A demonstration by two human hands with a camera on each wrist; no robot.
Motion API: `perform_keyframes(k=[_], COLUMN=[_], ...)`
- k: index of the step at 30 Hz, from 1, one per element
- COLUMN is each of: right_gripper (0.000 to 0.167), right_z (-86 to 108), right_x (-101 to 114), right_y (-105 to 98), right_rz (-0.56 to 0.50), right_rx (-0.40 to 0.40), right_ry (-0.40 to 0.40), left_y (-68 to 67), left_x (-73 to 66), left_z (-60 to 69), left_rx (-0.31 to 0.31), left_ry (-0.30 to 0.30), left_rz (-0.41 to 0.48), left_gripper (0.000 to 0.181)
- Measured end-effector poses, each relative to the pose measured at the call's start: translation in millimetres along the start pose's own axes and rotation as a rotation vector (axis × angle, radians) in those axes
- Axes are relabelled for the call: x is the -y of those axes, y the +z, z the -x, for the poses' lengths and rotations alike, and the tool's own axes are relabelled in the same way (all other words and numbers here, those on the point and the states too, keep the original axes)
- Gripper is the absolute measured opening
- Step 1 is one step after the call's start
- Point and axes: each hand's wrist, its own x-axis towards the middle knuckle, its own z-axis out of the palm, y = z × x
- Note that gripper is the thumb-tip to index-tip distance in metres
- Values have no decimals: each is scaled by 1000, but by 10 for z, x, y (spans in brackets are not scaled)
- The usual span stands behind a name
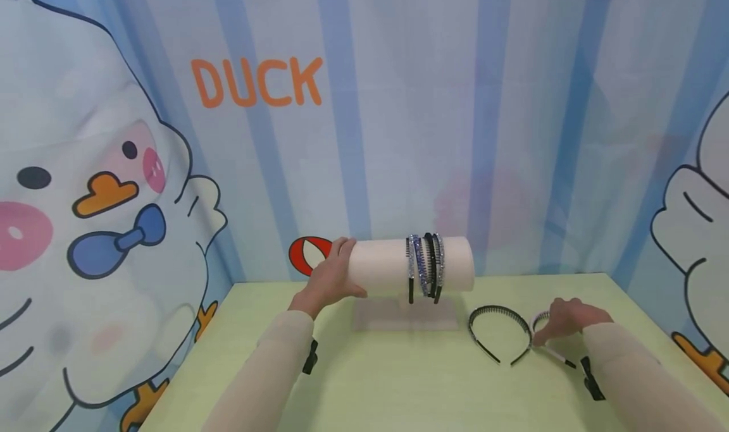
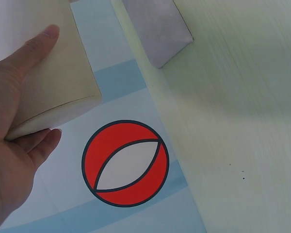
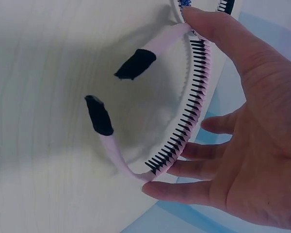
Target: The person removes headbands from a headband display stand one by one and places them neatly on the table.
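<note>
A white roll stand [image 1: 376, 267] carries several glittery and black headbands [image 1: 431, 264] right of its middle. At the roll's left end, my left hand [image 1: 333, 277] grips it, thumb on the front and fingers behind; the left wrist view shows the thumb on the roll [image 2: 58, 73]. My right hand [image 1: 572, 319] is at a pink headband with black teeth [image 3: 196, 92], thumb at one side and fingertips along its outer edge. Just left of that hand, a dark toothed headband [image 1: 501, 310] lies on the table.
The stand's flat base [image 1: 404, 315] rests on the pale green table [image 1: 398, 381]. Behind the table hangs a blue-striped curtain [image 1: 398, 135] with printed ducks and a red ball print [image 2: 125, 163] near the roll's left end.
</note>
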Motion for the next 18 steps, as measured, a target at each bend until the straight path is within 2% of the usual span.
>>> perform_keyframes(k=[9,18], right_gripper=[97,95], right_z=[8,-107], right_x=[-38,-139], right_y=[37,107], right_rz=[-17,-40], right_rx=[-25,-32], right_ry=[-11,-34], left_y=[32,36], left_x=[2,4], left_z=[3,-14], left_rx=[3,19], left_ry=[-3,-13], left_rz=[-6,6], left_gripper=[112,112])
